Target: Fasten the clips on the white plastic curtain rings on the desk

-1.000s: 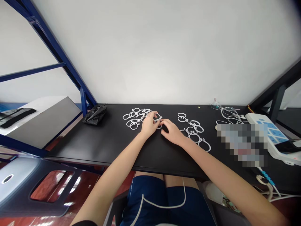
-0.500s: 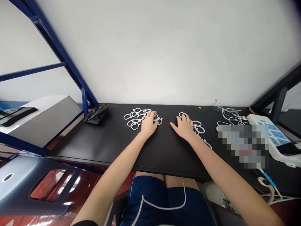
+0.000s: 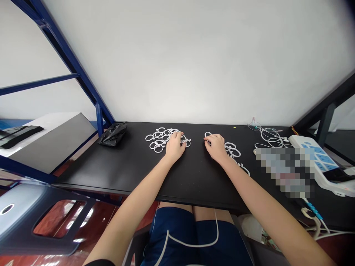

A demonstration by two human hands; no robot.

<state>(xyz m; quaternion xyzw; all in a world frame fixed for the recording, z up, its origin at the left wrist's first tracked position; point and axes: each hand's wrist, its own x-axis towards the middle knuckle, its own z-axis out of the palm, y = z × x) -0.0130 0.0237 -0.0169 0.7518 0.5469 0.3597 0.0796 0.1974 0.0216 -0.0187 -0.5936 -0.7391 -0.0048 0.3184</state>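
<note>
A pile of white curtain rings (image 3: 158,143), each with a small eyelet, lies left of centre on the black table. My left hand (image 3: 174,146) rests on the pile's right side, fingers stretched over the rings and thumb apart. To the right, my right hand (image 3: 216,147) has its thumb and fingers drawn together at a single white curtain ring (image 3: 208,133), partly hidden behind the fingers. Several more rings (image 3: 234,149) lie beside and behind my right wrist, some covered by the forearm.
On the table's left end sits a crumpled black plastic bag (image 3: 113,135). Toward the right are thin tangled cables (image 3: 270,136), a blurred-out object (image 3: 285,170) and a white power strip (image 3: 318,159). A white wall (image 3: 177,66) rises behind the table (image 3: 124,166).
My right hand's spread thumb and fingers have closed together, and the ring at its fingertips has shifted left. My left hand has stayed on the pile.
</note>
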